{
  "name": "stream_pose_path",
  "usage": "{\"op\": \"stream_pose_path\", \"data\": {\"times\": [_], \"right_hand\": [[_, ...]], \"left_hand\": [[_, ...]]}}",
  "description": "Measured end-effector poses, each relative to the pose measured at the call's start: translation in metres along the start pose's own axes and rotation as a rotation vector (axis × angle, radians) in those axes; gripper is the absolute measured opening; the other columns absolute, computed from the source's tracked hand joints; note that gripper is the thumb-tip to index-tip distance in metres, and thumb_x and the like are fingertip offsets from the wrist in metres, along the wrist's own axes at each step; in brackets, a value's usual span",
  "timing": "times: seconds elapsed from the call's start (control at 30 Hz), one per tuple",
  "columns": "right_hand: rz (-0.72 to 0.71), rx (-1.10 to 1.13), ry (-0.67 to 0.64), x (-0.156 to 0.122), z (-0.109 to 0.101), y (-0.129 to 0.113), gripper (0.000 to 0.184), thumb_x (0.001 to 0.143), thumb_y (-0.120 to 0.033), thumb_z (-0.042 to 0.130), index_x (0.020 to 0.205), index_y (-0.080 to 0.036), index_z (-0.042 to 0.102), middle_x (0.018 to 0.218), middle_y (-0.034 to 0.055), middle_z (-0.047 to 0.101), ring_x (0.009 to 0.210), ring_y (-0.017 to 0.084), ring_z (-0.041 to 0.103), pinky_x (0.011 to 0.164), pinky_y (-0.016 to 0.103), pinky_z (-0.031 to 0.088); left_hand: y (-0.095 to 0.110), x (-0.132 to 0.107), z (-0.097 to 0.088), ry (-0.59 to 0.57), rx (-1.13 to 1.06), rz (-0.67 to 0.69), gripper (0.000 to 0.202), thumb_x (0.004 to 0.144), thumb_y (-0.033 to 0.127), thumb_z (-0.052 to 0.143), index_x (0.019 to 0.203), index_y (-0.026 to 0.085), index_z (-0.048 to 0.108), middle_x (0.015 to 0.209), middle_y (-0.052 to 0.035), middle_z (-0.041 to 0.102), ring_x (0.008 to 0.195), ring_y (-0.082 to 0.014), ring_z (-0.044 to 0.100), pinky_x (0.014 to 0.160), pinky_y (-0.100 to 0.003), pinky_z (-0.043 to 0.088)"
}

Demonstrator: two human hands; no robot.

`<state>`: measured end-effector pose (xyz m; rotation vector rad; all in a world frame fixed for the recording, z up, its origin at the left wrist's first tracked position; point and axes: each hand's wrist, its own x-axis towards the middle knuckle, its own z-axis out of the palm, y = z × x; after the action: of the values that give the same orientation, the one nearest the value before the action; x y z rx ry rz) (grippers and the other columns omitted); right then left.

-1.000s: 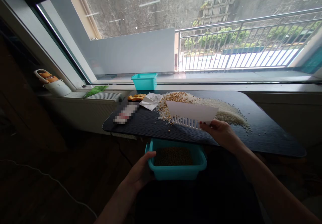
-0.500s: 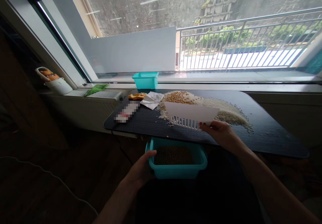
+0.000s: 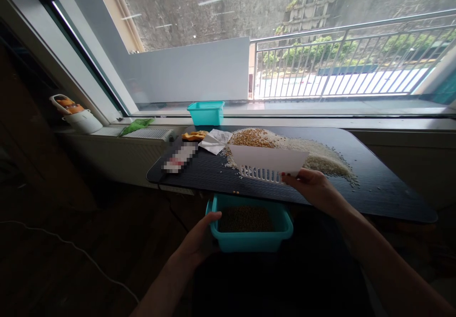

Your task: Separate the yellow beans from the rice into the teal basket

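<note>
At the lower centre of the frame, the left hand (image 3: 199, 234) has a holding grip on the left side of a teal bin (image 3: 249, 243), thumb over the rim; the rest of its fingers are hidden. Inside the bin, in shadow, lies a layer of brownish kernels (image 3: 245, 219). A pale cable (image 3: 89, 257) curves across the dark floor at the lower left.

Right of centre, the right hand (image 3: 311, 186) keeps a narrow, pinching grip on the right end of a white slotted scoop (image 3: 269, 158), dark red nails showing against it. The scoop is tilted above the dark surface (image 3: 384, 188), its row of slots toward the near edge, where two loose kernels (image 3: 235, 192) lie.

Behind the scoop, white grains (image 3: 320, 158) spread rightward, with yellow kernels (image 3: 252, 136) mixed in on the left. Farther left lie a pixelated item (image 3: 180, 158), whose markings cannot be read, a folded white paper (image 3: 215, 141) and an orange-yellow piece (image 3: 194, 136).

Beyond them, a second teal bin (image 3: 206, 114) stands by the window. At the left, a green cloth (image 3: 138, 126) lies on the radiator (image 3: 149, 133) near a white pot (image 3: 82, 121). A metal railing (image 3: 342, 65) crosses the upper right, outside.
</note>
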<state>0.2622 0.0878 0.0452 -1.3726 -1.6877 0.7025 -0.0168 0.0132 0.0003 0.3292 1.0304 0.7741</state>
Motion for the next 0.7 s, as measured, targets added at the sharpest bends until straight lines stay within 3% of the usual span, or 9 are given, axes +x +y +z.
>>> {"op": "stream_pose_path", "data": {"times": [0.17, 0.43, 0.7], "right_hand": [[-0.003, -0.059, 0.065, 0.0033, 0.0001, -0.0011, 0.03, 0.069, -0.046, 0.059, 0.072, -0.018, 0.07, 0.062, 0.0019, 0.067, 0.057, 0.017, 0.06, 0.052, 0.024, 0.045], [-0.018, -0.009, -0.02, -0.0005, -0.0027, 0.0057, 0.028, 0.07, -0.044, 0.061, 0.078, -0.019, 0.07, 0.067, 0.0014, 0.068, 0.061, 0.018, 0.061, 0.055, 0.025, 0.047], [-0.034, -0.056, 0.008, 0.0017, 0.0052, -0.0022, 0.028, 0.071, -0.043, 0.059, 0.075, -0.018, 0.07, 0.067, 0.0021, 0.068, 0.061, 0.018, 0.061, 0.055, 0.025, 0.046]], "left_hand": [[0.0002, 0.0003, 0.0012, 0.024, 0.002, -0.002, 0.044, 0.075, 0.036, 0.056, 0.113, 0.014, 0.053, 0.093, -0.0072, 0.068, 0.088, -0.0227, 0.063, 0.074, -0.033, 0.05], [-0.0001, 0.0015, -0.0027, 0.018, 0.011, -0.003, 0.044, 0.076, 0.036, 0.054, 0.114, 0.014, 0.052, 0.094, -0.0084, 0.068, 0.084, -0.0234, 0.064, 0.073, -0.036, 0.05], [0.0021, -0.0017, 0.0001, 0.045, 0.021, -0.004, 0.045, 0.077, 0.036, 0.053, 0.117, 0.015, 0.05, 0.093, -0.008, 0.068, 0.086, -0.0232, 0.063, 0.075, -0.036, 0.05]]}}
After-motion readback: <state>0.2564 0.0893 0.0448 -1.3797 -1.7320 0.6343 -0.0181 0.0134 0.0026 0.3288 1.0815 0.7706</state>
